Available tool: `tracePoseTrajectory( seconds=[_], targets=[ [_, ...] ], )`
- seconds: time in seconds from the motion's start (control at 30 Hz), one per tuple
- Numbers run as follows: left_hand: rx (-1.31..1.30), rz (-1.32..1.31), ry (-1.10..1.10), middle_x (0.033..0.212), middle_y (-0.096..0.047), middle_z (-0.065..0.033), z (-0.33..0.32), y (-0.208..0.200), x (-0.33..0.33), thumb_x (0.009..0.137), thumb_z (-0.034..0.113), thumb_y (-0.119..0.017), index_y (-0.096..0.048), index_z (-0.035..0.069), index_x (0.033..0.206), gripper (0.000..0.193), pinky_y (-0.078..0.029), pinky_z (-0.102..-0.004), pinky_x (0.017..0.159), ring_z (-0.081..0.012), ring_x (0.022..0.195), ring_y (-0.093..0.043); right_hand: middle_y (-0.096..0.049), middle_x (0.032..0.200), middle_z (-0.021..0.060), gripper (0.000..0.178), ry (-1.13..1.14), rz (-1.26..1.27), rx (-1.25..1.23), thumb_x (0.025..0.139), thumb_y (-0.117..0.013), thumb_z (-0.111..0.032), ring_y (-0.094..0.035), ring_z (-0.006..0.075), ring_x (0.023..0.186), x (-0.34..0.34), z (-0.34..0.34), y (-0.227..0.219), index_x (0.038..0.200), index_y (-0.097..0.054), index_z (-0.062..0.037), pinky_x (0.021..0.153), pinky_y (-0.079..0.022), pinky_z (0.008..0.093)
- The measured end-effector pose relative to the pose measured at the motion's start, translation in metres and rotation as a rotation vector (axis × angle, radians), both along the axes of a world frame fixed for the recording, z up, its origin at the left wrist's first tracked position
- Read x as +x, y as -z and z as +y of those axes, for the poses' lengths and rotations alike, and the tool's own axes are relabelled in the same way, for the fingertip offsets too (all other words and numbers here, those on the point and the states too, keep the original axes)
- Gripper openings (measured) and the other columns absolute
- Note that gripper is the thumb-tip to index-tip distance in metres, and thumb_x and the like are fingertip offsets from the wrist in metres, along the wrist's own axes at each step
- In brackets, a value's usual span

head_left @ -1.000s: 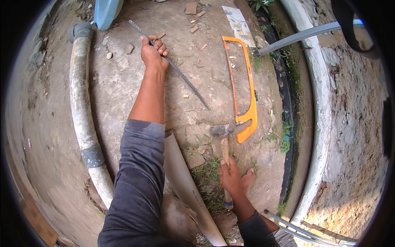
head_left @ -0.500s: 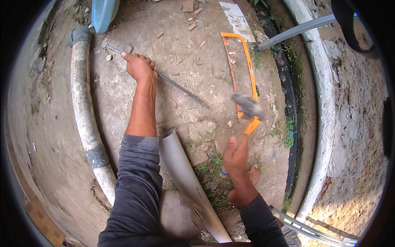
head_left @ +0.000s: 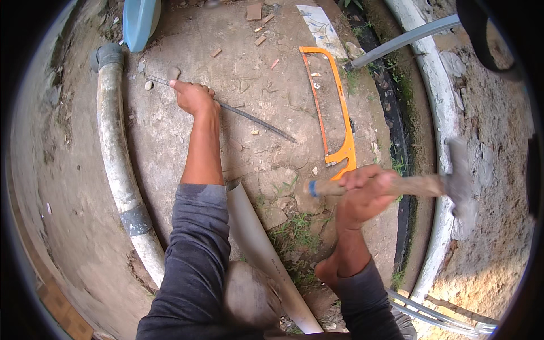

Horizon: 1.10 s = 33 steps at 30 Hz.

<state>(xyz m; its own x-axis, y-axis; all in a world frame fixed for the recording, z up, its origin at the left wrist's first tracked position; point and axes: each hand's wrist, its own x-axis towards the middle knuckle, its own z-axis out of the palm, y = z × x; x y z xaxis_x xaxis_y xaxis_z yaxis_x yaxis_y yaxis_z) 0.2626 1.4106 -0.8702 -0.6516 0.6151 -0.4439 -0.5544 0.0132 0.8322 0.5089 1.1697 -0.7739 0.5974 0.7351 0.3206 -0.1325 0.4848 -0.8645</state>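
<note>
A ribbed steel rod slants over the concrete, gripped near its far left end by my left hand. Its other end points toward the middle of the ground. My right hand is closed around the wooden handle of a hammer, held sideways. The hammer's metal head, blurred by motion, reaches out to the right in front of the wall. Just beyond that hand lies an orange hacksaw, its handle partly behind the hand and hammer handle.
A grey plastic pipe lies near my knee. Along the left runs an old, stained pipe with a dark elbow. A light blue container, tile bits and a patterned tile piece are farther off. A drain channel borders the right wall.
My right hand has moved to the right and turned, swinging the hammer head from above the hacksaw out toward the wall. My left hand still grips the rod, which is nearly unmoved.
</note>
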Motion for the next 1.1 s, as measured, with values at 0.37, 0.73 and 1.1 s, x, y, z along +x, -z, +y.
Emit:
tracePoseTrajectory(
  seconds=[0.37,0.73,1.1],
  targets=[
    [0.1,-0.098,0.026,0.066,-0.033,0.0001,-0.014,-0.001,-0.01,0.109,0.051,-0.034,-0.038,0.013,0.08,0.048,-0.029,-0.0311,0.047,-0.0141,0.053,-0.029,-0.043,0.066,-0.0021,0.021,0.043,-0.112,-0.956,0.108,-0.052,-0.03,-0.04,0.0066,0.045,0.04,-0.043,-0.048,0.102,-0.044,-0.0118,0.039,-0.038,0.0242],
    [-0.061,0.033,0.258,0.092,-0.058,-0.0023,-0.062,0.019,-0.074,0.102,0.021,-0.062,-0.058,0.006,0.107,0.016,-0.047,-0.03,0.064,-0.0135,0.075,-0.055,-0.044,0.068,-0.0029,0.021,-0.115,0.063,-1.145,0.105,-0.057,-0.031,-0.043,0.0076,0.048,0.033,-0.075,-0.035,0.105,-0.046,-0.0134,0.041,-0.041,0.026],
    [-0.114,1.715,0.943,0.119,-0.063,-0.0088,-0.155,-0.022,-0.122,0.082,0.023,-0.079,-0.069,0.014,0.114,0.035,-0.044,-0.0474,0.096,-0.0336,0.111,-0.058,-0.068,0.088,0.0229,0.041,-0.295,-0.702,-1.474,0.102,-0.055,-0.037,-0.071,0.0343,0.074,0.001,-0.165,0.049,0.12,-0.054,0.0003,0.065,-0.055,0.0467]
  ],
)
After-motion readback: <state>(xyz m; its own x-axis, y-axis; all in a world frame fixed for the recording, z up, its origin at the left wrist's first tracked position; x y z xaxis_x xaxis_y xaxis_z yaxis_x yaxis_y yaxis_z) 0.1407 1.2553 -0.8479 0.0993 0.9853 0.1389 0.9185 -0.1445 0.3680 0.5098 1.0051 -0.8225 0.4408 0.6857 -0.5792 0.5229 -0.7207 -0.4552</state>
